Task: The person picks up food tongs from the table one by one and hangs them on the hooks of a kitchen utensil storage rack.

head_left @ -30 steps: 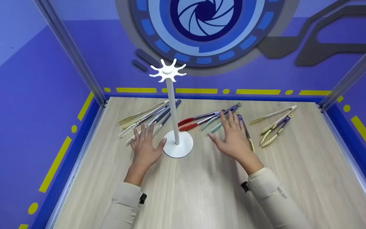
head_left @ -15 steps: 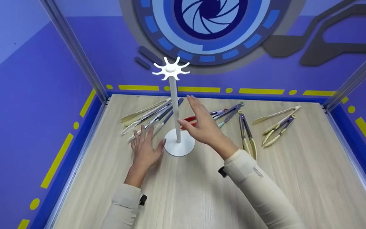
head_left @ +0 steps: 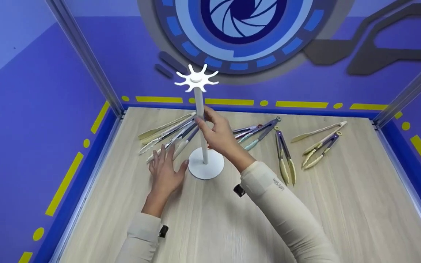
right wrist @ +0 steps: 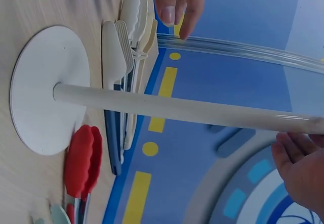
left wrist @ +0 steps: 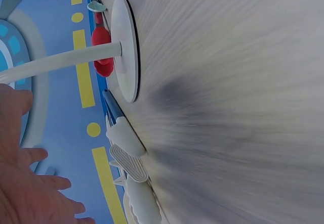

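Note:
A white stand (head_left: 206, 167) with a round base, a pole and a star of hooks on top stands upright on the table. My right hand (head_left: 220, 137) grips its pole at mid-height, thumb in front and fingers behind; in the right wrist view this hand (right wrist: 304, 171) is partly cut off at the edge. To the left of the base, my left hand (head_left: 166, 174) is held with fingers spread, holding nothing. Just beyond it lies a pile of tongs (head_left: 166, 133) with white and cream heads. Red tongs (right wrist: 78, 161) lie behind the base, mostly hidden by my right hand in the head view.
Right of the stand lie mint-tipped tongs (head_left: 260, 132) and cream-tipped tongs (head_left: 285, 157). Farther right are beige tongs (head_left: 320, 132) and another cream-tipped pair (head_left: 320, 150). Blue panels with metal corner posts (head_left: 86, 54) enclose the table (head_left: 342, 212) at the back and sides.
My right hand has moved left from over the mint-tipped tongs to the stand's pole and taken hold of it. My left hand has stayed nearly still.

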A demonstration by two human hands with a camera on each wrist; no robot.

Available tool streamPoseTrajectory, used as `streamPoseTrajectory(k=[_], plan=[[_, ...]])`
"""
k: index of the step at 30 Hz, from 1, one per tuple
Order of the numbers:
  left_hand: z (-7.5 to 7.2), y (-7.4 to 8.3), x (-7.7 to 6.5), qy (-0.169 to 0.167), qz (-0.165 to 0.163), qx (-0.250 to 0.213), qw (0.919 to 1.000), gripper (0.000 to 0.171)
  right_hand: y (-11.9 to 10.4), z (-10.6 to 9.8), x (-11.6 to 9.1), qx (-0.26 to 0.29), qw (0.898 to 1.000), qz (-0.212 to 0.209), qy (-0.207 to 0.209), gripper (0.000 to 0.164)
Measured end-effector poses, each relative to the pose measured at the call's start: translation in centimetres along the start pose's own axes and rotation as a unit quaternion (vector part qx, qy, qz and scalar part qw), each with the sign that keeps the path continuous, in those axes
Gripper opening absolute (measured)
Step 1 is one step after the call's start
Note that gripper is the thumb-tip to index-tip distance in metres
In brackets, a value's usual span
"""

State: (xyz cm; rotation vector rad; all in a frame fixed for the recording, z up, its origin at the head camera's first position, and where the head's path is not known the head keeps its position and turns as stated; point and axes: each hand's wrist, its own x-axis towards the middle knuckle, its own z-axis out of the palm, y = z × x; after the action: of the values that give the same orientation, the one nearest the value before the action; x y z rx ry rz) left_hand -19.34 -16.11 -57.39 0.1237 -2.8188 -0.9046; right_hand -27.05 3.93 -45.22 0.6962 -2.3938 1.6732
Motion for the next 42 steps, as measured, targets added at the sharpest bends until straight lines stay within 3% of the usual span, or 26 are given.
streamPoseTrajectory(k=[7,14,23,42], plan=[[0.3,0.0,-0.2,0.006,-0.001,-0.01,0.9999,0.077,1.0,1.5,0.1,-0.03,0.999,-0.022,0.028,0.025],[0.3,-0.2,-0.4,-0.005,-0.011,-0.021,0.9997,0.075,1.8,1.8,0.1,-0.047,0.997,-0.043,0.039,0.024],[0.4,-0.4,-0.6,0.007,-0.01,-0.027,0.9996,0.074,2.2,2.3,-0.2,-0.062,0.996,-0.049,0.049,0.024],[0.2,-0.5,-0.4,0.008,-0.006,-0.035,0.9993,0.073,3.1,0.4,-1.1,-0.056,0.993,-0.078,0.069,0.021]])
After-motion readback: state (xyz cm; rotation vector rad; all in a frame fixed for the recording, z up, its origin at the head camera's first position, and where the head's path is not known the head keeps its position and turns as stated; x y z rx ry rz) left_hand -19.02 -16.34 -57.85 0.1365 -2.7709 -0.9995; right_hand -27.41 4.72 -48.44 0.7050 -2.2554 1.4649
